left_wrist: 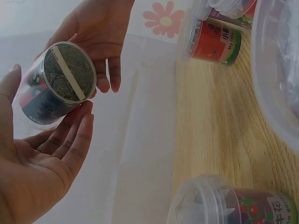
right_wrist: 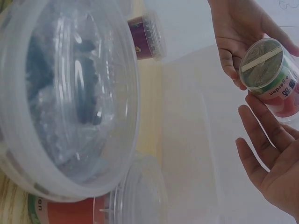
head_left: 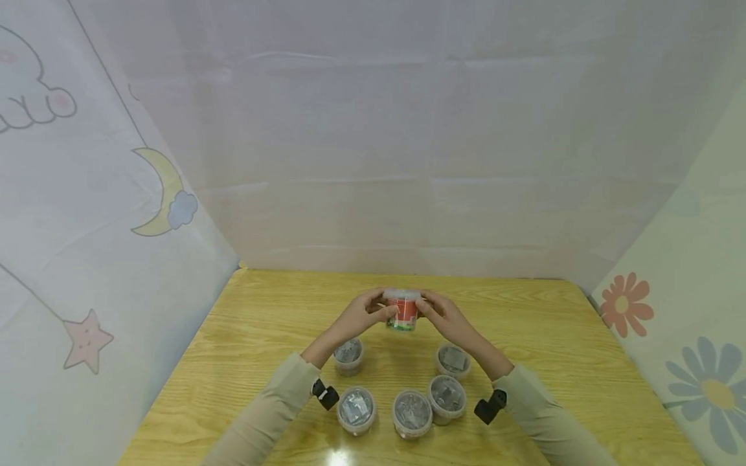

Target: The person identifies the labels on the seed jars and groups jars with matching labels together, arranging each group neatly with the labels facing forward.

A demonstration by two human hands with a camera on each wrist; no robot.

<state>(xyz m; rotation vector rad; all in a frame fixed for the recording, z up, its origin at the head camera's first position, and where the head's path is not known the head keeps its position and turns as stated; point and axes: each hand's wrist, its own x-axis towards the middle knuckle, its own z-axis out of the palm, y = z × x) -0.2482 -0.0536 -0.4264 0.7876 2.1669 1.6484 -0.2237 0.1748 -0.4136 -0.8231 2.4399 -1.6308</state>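
Note:
A clear plastic tub (head_left: 402, 310) with a red label and a whitish lid is held up above the table's far half. My left hand (head_left: 364, 315) grips its left side, the thumb on the front, while my right hand (head_left: 447, 318) grips the right side the same way. From the left wrist view, the transparent base of the tub (left_wrist: 70, 70) shows dark, soil-like stuff and a pale flat stick. In the right wrist view the label of the tub (right_wrist: 282, 91) carries red and green print, with fingers of both hands about it.
Several similar lidded tubs stand on the wooden table (head_left: 262, 336): one by the left forearm (head_left: 348, 356), one near the left wrist camera (head_left: 356, 410), and others at front centre (head_left: 412, 413) and right (head_left: 447, 396). Behind the table rises a pale sheet wall (head_left: 408, 162).

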